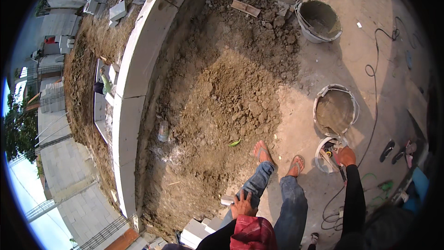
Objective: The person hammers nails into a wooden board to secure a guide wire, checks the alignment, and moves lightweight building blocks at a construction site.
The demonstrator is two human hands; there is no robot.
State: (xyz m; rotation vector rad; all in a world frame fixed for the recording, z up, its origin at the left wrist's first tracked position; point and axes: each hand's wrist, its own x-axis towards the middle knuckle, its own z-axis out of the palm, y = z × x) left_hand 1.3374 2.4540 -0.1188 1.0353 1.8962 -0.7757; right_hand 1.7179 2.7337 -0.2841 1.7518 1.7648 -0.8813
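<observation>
My left hand (243, 204) lies with spread fingers on my jeans near the left knee and holds nothing. On the right, my right hand (347, 156) is at the rim of a small white bucket (319, 162) with several tools in it. Its fingers look curled, but what they grip is hidden. A dark, narrow piece (342, 174) shows just below that hand. Directly beyond the small bucket stands a larger white bucket (316, 113) filled with grey-brown wet mix.
Another white bucket (311, 34) stands farther off. Loose soil (236, 88) is heaped beside a low block wall (128, 97). A cable (375, 92) snakes over the concrete at right, past sandals (387, 151). Pale blocks (194, 232) lie near my left. Another person (104, 84) is beyond the wall.
</observation>
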